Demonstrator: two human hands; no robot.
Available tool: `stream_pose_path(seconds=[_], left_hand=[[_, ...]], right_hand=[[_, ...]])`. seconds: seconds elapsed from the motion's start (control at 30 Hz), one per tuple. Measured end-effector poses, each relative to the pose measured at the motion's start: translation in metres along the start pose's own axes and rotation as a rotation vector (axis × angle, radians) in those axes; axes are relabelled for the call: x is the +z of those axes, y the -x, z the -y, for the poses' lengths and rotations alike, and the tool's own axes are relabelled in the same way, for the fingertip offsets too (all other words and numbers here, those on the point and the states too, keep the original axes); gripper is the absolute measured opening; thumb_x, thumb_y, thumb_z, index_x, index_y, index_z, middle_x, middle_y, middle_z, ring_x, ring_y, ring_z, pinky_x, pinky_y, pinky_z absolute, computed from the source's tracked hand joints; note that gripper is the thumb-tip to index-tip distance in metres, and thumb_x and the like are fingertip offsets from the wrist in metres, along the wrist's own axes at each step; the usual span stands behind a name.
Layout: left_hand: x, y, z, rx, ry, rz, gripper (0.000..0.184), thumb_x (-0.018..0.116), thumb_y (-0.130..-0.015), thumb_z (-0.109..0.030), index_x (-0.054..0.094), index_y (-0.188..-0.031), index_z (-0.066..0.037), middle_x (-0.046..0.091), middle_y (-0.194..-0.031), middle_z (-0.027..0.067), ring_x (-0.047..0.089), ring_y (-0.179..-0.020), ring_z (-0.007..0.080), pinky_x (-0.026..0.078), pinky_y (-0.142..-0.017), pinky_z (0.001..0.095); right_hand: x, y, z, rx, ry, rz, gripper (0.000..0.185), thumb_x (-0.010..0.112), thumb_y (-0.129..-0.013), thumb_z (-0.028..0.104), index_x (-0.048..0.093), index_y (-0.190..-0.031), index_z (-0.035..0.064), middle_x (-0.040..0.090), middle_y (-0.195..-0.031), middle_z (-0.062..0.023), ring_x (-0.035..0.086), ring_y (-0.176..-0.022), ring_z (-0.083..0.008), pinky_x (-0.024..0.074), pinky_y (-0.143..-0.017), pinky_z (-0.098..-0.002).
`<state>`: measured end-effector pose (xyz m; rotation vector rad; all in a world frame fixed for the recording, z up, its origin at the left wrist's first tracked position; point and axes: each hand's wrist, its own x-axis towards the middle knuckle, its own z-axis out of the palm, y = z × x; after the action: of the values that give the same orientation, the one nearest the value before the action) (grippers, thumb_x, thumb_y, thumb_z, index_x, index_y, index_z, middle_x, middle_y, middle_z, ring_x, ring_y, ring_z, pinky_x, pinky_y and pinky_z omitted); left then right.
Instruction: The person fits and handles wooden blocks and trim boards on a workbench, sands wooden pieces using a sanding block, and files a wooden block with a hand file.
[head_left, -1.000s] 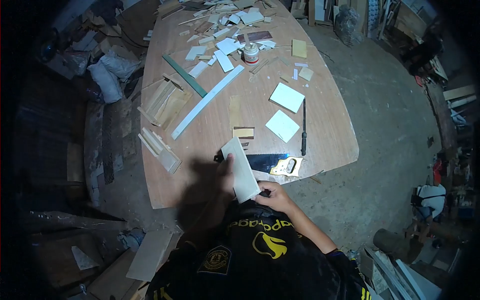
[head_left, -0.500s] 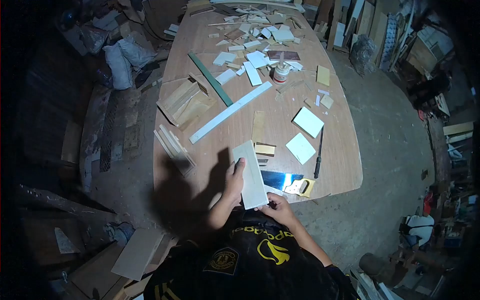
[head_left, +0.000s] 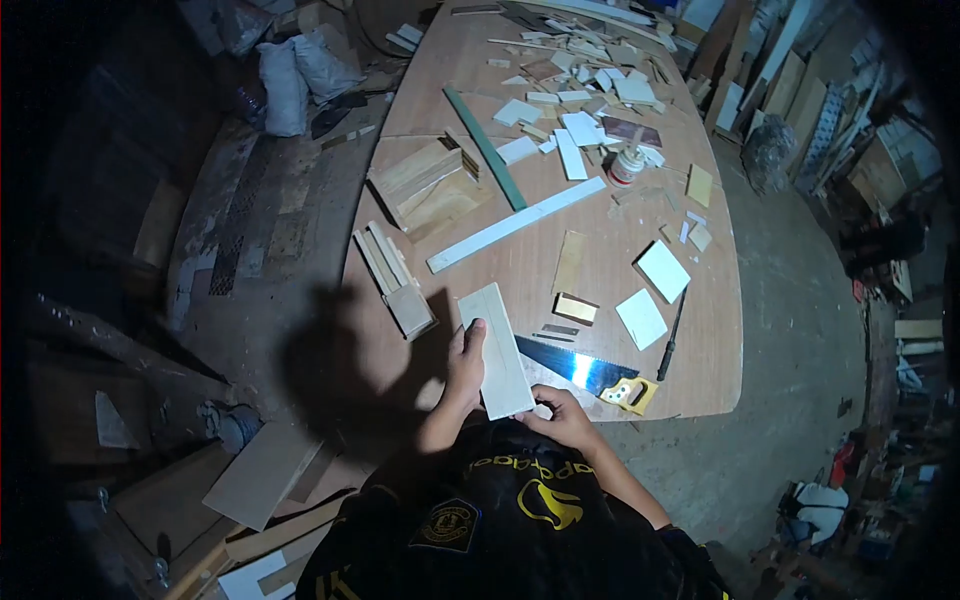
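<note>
A pale rectangular wooden board is held tilted in front of my body. My left hand grips its left edge, thumb lying on the face and the fingers hidden behind. At the lower right corner, my right hand is closed with curled fingers against the board's edge; whether it also holds something small cannot be made out. Just right of the board, a handsaw with a yellow handle lies on the table. Beyond it are a small wooden block and a thin wooden strip.
On the table lie an open wooden box, a slotted wooden piece, a green strip, a long pale strip, two white squares, a thin dark tool and a glue jar. Wood scraps cover the far end.
My view has turned left, so the table and its items appear shifted right. Both hands keep nearly the same hold on the board.
</note>
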<state>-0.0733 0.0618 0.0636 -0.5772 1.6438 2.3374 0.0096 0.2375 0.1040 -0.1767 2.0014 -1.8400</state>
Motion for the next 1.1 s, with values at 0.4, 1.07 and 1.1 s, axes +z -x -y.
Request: stream_pose_path(seconds=[0.4,1.07,1.1], left_hand=[[-0.005,0.026,-0.033,0.262,0.024,-0.209,0.036,0.051,-0.100,-0.030,0.055,-0.119,0.001,0.062,-0.100,0.0048,0.056,-0.089,0.0113,0.045,-0.080,0.0275],[0.034,0.067,0.114,0.276,-0.513,-0.411,0.052,0.049,-0.099,-0.024,0.032,-0.142,-0.002,0.039,-0.135,0.0182,0.044,-0.121,0.0271,0.037,-0.103,0.0393],[0.032,0.074,0.127,0.314,-0.599,-0.430,0.053,0.050,-0.098,-0.023,0.030,-0.143,-0.003,0.037,-0.137,0.0187,0.042,-0.123,0.0283,0.036,-0.104,0.0403]], right_hand=[[-0.006,-0.021,0.025,-0.115,0.184,0.220,0.026,0.063,-0.093,0.024,0.065,-0.108,0.0021,0.068,-0.088,-0.0123,0.063,-0.078,-0.0185,0.0483,-0.072,-0.0311],[-0.094,0.033,-0.005,-0.256,0.043,0.314,0.015,0.059,-0.094,0.012,0.060,-0.102,-0.0008,0.067,-0.079,-0.0081,0.062,-0.074,-0.0113,0.0497,-0.068,-0.0288],[-0.096,0.034,-0.004,-0.274,0.031,0.318,0.014,0.058,-0.094,0.011,0.059,-0.101,-0.0010,0.066,-0.078,-0.0079,0.061,-0.074,-0.0104,0.0494,-0.068,-0.0287]])
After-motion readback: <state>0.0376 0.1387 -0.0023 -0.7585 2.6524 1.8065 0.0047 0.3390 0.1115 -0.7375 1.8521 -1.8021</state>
